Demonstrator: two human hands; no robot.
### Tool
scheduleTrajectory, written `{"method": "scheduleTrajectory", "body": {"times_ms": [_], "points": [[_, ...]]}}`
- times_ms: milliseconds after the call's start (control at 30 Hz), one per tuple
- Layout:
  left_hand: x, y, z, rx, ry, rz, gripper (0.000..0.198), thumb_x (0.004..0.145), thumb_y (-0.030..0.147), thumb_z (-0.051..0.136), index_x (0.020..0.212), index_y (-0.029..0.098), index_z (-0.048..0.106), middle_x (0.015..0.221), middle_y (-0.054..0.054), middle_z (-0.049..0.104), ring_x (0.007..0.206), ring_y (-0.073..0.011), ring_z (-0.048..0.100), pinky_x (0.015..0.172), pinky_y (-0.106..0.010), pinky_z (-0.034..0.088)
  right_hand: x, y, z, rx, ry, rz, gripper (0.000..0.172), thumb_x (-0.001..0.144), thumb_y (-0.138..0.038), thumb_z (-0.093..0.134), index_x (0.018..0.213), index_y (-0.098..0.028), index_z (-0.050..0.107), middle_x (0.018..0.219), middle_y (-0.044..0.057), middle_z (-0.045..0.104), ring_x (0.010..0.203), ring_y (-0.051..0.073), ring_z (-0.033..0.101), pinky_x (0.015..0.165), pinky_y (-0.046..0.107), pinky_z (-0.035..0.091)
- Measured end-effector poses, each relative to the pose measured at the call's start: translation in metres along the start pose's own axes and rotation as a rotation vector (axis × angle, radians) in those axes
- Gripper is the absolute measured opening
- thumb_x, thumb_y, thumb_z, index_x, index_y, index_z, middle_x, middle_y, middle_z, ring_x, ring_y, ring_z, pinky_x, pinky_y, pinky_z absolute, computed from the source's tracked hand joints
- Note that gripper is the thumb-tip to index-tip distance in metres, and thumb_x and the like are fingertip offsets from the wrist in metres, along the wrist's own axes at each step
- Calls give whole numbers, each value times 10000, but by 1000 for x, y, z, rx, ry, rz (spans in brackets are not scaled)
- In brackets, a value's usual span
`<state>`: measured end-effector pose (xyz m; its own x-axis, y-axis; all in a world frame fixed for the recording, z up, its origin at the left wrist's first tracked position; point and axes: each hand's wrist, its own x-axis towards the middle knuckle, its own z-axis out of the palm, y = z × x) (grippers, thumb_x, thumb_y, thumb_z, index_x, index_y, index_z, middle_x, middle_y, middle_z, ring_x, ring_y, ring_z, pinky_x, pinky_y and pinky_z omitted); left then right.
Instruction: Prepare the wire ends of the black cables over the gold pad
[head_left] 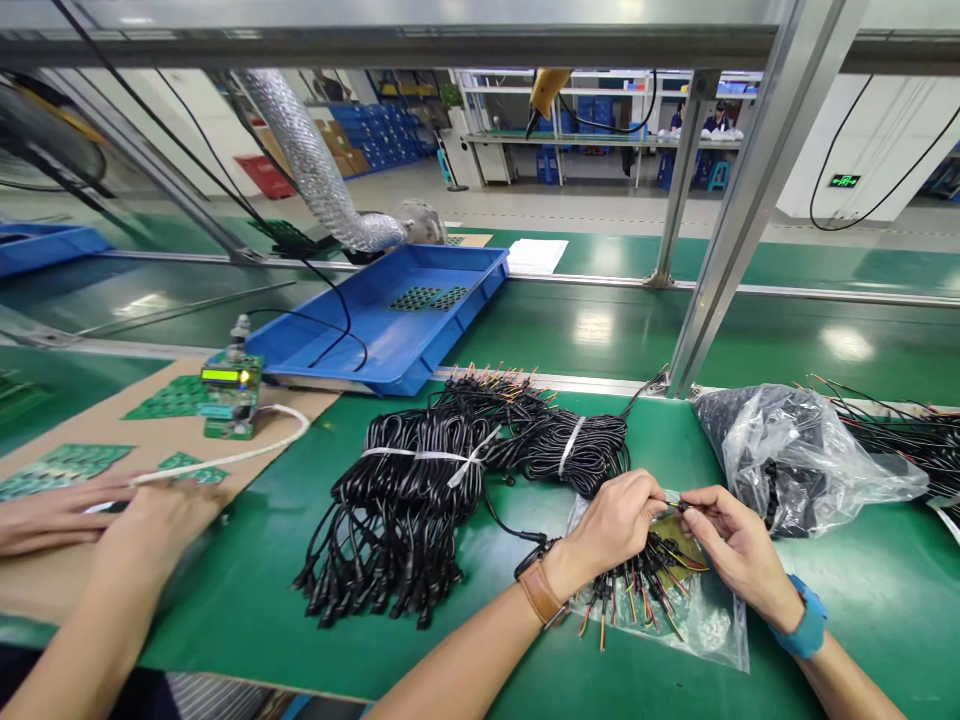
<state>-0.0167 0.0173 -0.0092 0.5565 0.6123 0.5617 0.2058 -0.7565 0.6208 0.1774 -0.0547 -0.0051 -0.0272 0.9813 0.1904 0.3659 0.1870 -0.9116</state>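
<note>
Black wired connector (682, 506), pinched by left hand (616, 517), right hand (739, 545); worktop (292, 640) — open between cables (409, 500) and edge (255, 679)

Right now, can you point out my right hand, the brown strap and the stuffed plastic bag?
Right hand (739, 550): head view, middle of the hand.
Brown strap (541, 592): head view, outer face.
Stuffed plastic bag (796, 455): head view, middle of its clear film.
</note>
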Motion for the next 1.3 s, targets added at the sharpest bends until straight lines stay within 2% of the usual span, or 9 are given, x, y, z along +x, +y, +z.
{"method": "scheduleTrajectory", "body": {"times_ms": [200,400,567,667,900,1133,1300], "points": [[0,3,4,52,45,-22,140,958,109,509,847,184,551,796,-36,652,715,-163,618,663,-278,496,0,4,14,0,38,-94,170,1005,-346,570,1029,-199,653,938,74,710,814,181,703,745,276,596],[0,5,4,88,52,-44,148,995,169,510,864,184,576,789,-32,665,748,-171,640,727,-302,515,1,-1,6,-60,25,-101,184,978,-346,610,1086,-209,668,1014,89,740,921,222,722,830,321,604],[1,3,0,78,-20,-43,88,992,163,505,952,179,582,879,-49,664,828,-183,629,756,-308,513,4,1,4,-22,49,-1,240,972,-414,609,1054,-196,667,926,77,732,784,204,715,730,306,609],[1,2,0,89,-24,-44,122,974,128,490,903,179,575,848,-46,652,802,-180,615,741,-302,501,5,4,5,0,23,24,264,969,-440,610,1047,-191,654,897,71,719,741,188,697,694,292,601],[0,3,5,91,33,-49,181,909,60,475,807,180,563,746,-30,634,703,-164,594,677,-280,458,5,3,7,-6,9,-37,231,989,-417,576,1021,-195,632,900,76,708,774,183,693,716,286,601],[-1,1,10,67,36,-53,191,876,41,475,777,185,552,718,-24,634,674,-161,591,666,-283,454,5,3,13,-80,-18,-77,183,1003,-361,551,1017,-209,650,943,84,732,836,205,710,760,306,600],[1,3,5,55,2,-36,170,928,76,476,839,183,574,777,-34,650,728,-173,597,702,-303,466,8,-2,9,-58,-20,-87,195,989,-376,563,994,-208,663,920,77,735,824,206,712,749,308,606]]}}
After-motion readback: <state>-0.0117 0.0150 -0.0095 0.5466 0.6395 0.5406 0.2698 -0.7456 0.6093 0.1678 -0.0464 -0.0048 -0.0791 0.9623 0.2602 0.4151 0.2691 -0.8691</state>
